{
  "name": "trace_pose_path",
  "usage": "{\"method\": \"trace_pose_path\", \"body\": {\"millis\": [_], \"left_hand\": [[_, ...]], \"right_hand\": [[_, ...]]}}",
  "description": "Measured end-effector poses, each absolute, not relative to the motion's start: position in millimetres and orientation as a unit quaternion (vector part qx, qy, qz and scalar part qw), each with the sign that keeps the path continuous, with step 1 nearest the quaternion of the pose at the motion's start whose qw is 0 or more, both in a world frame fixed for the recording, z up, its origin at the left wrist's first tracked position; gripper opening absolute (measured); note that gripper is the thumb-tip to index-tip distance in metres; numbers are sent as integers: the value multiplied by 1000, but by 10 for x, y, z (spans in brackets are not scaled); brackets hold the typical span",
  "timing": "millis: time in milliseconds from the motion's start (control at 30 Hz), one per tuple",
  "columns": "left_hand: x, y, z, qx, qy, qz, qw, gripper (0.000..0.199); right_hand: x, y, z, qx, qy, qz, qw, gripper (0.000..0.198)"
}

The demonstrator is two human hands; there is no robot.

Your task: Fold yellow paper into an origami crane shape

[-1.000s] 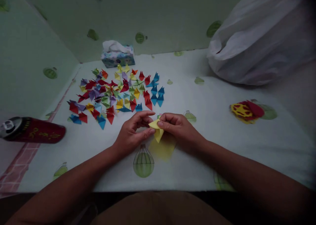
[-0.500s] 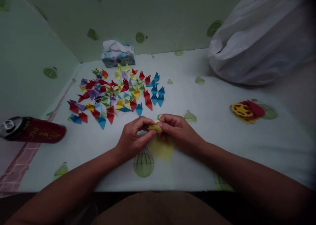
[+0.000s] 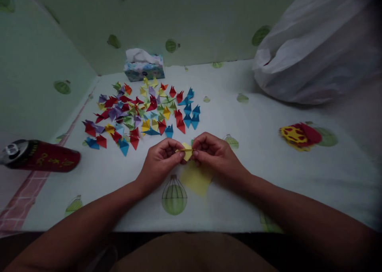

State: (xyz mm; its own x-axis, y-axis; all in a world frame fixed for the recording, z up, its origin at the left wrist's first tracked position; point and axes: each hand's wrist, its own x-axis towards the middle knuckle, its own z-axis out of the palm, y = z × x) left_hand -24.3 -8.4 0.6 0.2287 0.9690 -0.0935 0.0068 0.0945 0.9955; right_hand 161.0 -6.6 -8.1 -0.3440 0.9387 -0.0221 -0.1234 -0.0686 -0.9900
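Note:
Between my two hands is a small folded yellow paper (image 3: 188,152), spread out sideways above the table. My left hand (image 3: 164,156) pinches its left end between thumb and finger. On the other side, my right hand (image 3: 210,154) pinches the right end. Just below them a flat yellow paper sheet (image 3: 197,180) lies on the cloth, its upper part covered by my right hand. A bit of green shows behind my right fingers, mostly hidden. Beyond my left hand spreads a group of folded paper cranes (image 3: 134,113) in red, blue, yellow, green and purple.
A tissue box (image 3: 145,70) stands behind the cranes. At the left lies a dark red can (image 3: 50,156). A white plastic bag (image 3: 298,73) fills the back right, with red and yellow cut-out pieces (image 3: 298,136) in front of it. The table's front edge runs near my body.
The folded yellow paper was a narrow strip covered by my fingers; now my hands are slightly farther apart and it shows as a wider, pointed shape.

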Motion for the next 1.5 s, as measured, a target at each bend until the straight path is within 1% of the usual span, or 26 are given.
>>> {"method": "trace_pose_path", "body": {"millis": [267,500,567,700,767,833,900,1000,1133,1200,1267,1367,1433,1500], "left_hand": [[-273,-78,-29,534,433,434,583,3],[-299,-95,-38,550,438,439,560,5],[-310,-95,-49,545,436,437,568,7],[-294,-88,-44,526,440,437,582,8],[-269,-80,-31,519,450,443,576,10],[-246,-70,-21,514,456,455,566,14],[-233,-62,-21,512,458,469,555,17],[-229,-67,-32,524,456,479,537,19],[-233,-88,-44,545,453,476,521,21],[-237,-86,-47,538,448,467,540,24],[-244,-73,-45,520,447,441,579,28],[-254,-60,-26,505,456,373,630,21],[-255,-68,-3,510,466,352,632,22],[-249,-86,19,515,471,358,620,23]], "right_hand": [[1624,-54,-94,-370,-524,635,431,5],[1625,-57,-124,-363,-492,650,451,7],[1633,-53,-126,-357,-526,622,457,6],[1647,-46,-115,-360,-651,488,457,11],[1647,-49,-106,-355,-687,451,445,12],[1641,-56,-94,-348,-673,484,437,8],[1631,-64,-85,-352,-608,563,436,3],[1612,-70,-81,-374,-516,649,415,14],[1599,-71,-92,-391,-516,670,363,28],[1602,-77,-91,-400,-534,647,368,29],[1608,-86,-82,-411,-563,610,379,27],[1618,-102,-55,-418,-615,547,384,26],[1624,-113,-33,-419,-642,515,382,27],[1629,-125,-12,-421,-661,490,382,27]]}}
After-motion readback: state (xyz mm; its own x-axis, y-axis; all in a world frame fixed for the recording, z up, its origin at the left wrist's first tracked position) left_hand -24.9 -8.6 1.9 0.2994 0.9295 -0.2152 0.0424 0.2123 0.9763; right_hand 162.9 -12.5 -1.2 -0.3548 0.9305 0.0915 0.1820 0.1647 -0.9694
